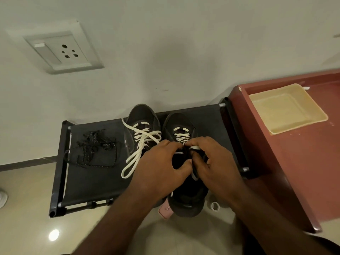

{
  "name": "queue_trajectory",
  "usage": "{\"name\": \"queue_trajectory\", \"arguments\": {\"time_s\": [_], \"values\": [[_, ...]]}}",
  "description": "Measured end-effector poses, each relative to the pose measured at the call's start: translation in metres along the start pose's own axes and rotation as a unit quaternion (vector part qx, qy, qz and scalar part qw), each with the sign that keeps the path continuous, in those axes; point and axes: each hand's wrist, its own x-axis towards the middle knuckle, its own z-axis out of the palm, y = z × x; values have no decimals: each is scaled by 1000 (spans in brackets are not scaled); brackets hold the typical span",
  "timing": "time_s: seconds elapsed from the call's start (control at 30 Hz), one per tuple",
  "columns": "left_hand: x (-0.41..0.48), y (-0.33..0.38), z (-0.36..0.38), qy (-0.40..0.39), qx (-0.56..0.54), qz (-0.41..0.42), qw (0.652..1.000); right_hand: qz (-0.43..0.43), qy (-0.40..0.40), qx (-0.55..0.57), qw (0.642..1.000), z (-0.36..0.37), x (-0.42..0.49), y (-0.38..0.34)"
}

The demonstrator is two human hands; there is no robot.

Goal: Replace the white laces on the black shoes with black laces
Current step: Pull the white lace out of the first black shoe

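Head view: two black shoes sit toes-away on the bench (92,181), w/ the black laces (95,150) heaped at 9 o'clock of them, no hand on them. The left shoe (141,116) has its left lace (136,153) slack, loops trailing toward 7 o'clock.

Both hands are on the right shoe (181,122), approx. centre frame. R hand (217,162) pinches a loop of the right lace (195,148) btwn thumb & fingers. L hand (158,162) curls over the shoe's throat & grips the upper, prob. to steady it. Rows at 12 o'clock of the hands are threaded; those under the hands are hidden.

Step in hand, I'd say: unlacing the right shoe. To do it well:
- Ease slack out one crossing at a time, not by yanking the end.
- Keep L hand pinning the shoe, esp. as its heel seems to overhang the bench's front edge at 6 o'clock.
- Drop the freed lace away from the black heap so they don't tangle.
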Motion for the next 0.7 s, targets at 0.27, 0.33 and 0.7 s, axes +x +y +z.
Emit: {"name": "queue_trajectory", "arguments": {"time_s": [0.27,0.33,0.7], "values": [[3,6,7,-4,40,-21,999,34,-22,35,999,-7,7,-2],[3,7,7,-15,45,-28,998,100,0,146,984,-14,12,-6],[4,1,10,-8,59,-39,997,235,236,537,775,-53,30,3]]}}
